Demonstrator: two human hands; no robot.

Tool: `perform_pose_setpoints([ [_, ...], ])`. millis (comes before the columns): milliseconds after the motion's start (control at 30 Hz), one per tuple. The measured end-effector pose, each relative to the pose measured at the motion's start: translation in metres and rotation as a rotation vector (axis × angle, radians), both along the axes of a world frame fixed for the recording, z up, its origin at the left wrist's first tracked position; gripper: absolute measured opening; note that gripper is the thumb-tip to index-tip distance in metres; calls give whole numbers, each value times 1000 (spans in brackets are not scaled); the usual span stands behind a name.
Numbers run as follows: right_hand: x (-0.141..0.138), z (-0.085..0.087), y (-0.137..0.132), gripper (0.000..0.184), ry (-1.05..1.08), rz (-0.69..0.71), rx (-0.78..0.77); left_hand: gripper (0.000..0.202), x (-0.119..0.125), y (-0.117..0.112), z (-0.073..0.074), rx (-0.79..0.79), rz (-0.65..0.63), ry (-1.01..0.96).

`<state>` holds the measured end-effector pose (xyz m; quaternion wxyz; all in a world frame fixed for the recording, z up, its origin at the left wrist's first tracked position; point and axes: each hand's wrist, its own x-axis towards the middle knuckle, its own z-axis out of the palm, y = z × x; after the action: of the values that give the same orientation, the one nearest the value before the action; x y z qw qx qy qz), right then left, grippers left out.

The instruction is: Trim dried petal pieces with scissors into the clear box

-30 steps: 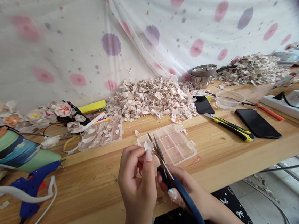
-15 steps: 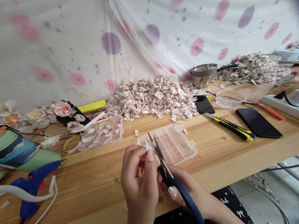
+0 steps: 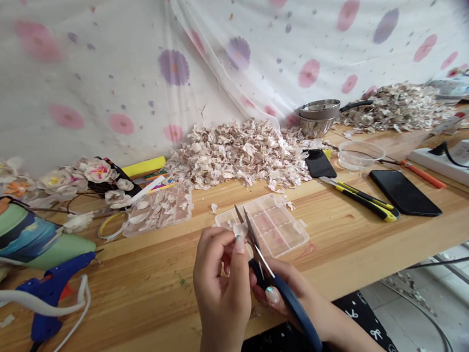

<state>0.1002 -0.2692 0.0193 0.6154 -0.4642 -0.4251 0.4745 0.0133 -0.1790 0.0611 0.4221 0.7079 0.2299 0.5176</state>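
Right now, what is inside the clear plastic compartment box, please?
The clear plastic compartment box shows pale pink bits in its cells; the left hand hides its near corner.

Glue gun [image 3: 52, 274], utility knife [image 3: 363, 200], phone [image 3: 404, 193], pwr strip [image 3: 456, 170], steel bowls [image 3: 320, 119].

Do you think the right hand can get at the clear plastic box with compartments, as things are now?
Probably yes. The right hand is close to the clear plastic box, and no other thing stands between them. But it holds blue-handled scissors, so it would likely have to put them down first.
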Motion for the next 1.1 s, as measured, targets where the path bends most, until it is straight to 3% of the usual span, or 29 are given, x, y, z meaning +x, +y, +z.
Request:
perform_pose_setpoints([
  [400, 4, 4, -1, 52, 5, 11, -4, 10, 0, 0, -1, 16, -10, 5],
  [1100, 18, 13, -13, 58, -185, 10, -146, 10, 1, 4, -3, 94, -2, -20],
])
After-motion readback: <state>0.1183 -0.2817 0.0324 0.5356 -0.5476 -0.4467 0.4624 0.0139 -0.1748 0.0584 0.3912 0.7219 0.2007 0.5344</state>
